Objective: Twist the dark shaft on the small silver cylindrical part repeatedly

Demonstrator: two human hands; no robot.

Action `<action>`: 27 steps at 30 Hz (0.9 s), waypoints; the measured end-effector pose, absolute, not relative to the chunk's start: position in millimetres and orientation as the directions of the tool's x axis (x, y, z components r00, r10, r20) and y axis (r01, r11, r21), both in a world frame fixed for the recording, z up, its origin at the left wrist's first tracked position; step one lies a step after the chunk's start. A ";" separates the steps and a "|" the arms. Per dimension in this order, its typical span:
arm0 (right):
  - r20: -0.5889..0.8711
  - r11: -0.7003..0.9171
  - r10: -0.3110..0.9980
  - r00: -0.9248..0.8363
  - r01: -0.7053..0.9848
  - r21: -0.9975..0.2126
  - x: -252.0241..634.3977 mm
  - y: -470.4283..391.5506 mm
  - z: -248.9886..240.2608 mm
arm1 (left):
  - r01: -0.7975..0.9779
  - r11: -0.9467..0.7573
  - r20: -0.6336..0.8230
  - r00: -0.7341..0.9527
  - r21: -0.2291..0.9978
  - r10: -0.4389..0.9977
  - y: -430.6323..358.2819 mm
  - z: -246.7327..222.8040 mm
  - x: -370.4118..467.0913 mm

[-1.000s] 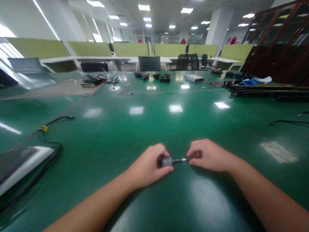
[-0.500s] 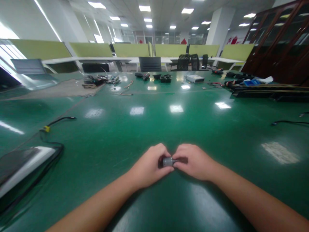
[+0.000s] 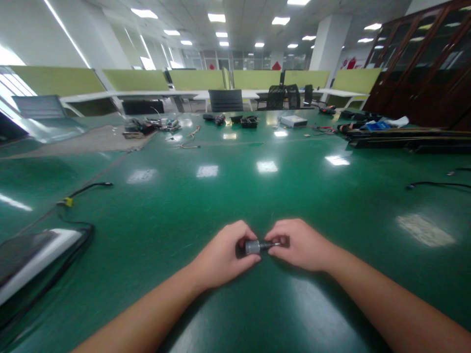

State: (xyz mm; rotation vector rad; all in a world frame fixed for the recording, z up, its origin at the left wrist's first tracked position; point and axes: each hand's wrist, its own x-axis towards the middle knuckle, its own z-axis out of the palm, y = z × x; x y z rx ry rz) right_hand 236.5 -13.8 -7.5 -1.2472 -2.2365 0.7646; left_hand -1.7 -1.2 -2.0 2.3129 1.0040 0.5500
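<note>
Between my hands, low over the table, is a small grey metal cylinder (image 3: 253, 247) with a narrower dark, ridged section and a thin shiny tip pointing right. I cannot make out its exact kind. My left hand (image 3: 226, 252) is closed around the wide grey end, thumb below and fingers above. My right hand (image 3: 298, 245) has its fingers curled about the thin end; the fingertips meet near the tip, and the hand partly hides what lies inside it.
The green table (image 3: 221, 206) is glossy with ceiling reflections. At left lies a grey-and-white device (image 3: 66, 240) beside a black cable (image 3: 90, 228). Another cable (image 3: 434, 185) lies at right. Along the far side are electronic parts (image 3: 158, 125), a silver box (image 3: 293, 120) and black strips (image 3: 397, 139).
My hands have moved slightly apart. More of the dark ridged section and thin tip now shows between them. The view has tilted up a little.
</note>
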 end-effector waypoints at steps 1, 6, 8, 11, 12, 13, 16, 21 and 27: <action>0.125 0.433 0.869 -0.480 0.612 -0.662 235.5 -13.4 -8.0 | 0.529 -0.569 0.148 0.637 0.630 0.757 -1.2 -2.1 -1.6; 0.135 0.470 0.850 -0.509 0.617 -0.631 233.3 -10.5 -8.4 | 0.532 -0.560 0.148 0.629 0.635 0.764 -0.5 -3.2 -1.5; 0.141 0.479 0.845 -0.516 0.614 -0.628 233.9 -9.9 -8.6 | 0.535 -0.558 0.145 0.627 0.635 0.765 -0.4 -3.2 -1.6; 0.141 0.482 0.843 -0.519 0.613 -0.626 234.8 -10.4 -8.3 | 0.532 -0.565 0.147 0.633 0.630 0.760 -0.8 -2.6 -2.0; 0.137 0.480 0.844 -0.519 0.615 -0.625 234.9 -10.8 -7.8 | 0.529 -0.569 0.148 0.637 0.630 0.757 -1.0 -2.5 -2.2; 0.133 0.477 0.845 -0.517 0.619 -0.624 234.9 -11.2 -7.1 | 0.527 -0.571 0.150 0.639 0.629 0.755 -1.0 -2.5 -2.4; 0.118 0.468 0.849 -0.515 0.630 -0.619 234.6 -12.2 -5.3 | 0.534 -0.571 0.147 0.638 0.623 0.756 0.2 -3.1 -1.7; 0.129 0.476 0.848 -0.515 0.631 -0.612 236.3 -12.4 -5.9 | 0.595 -0.563 0.124 0.616 0.574 0.778 -6.0 6.0 4.1; 0.144 0.478 0.844 -0.516 0.602 -0.639 239.6 -11.7 -8.2 | 0.658 -0.500 0.161 0.507 0.563 0.847 -101.8 33.6 -17.9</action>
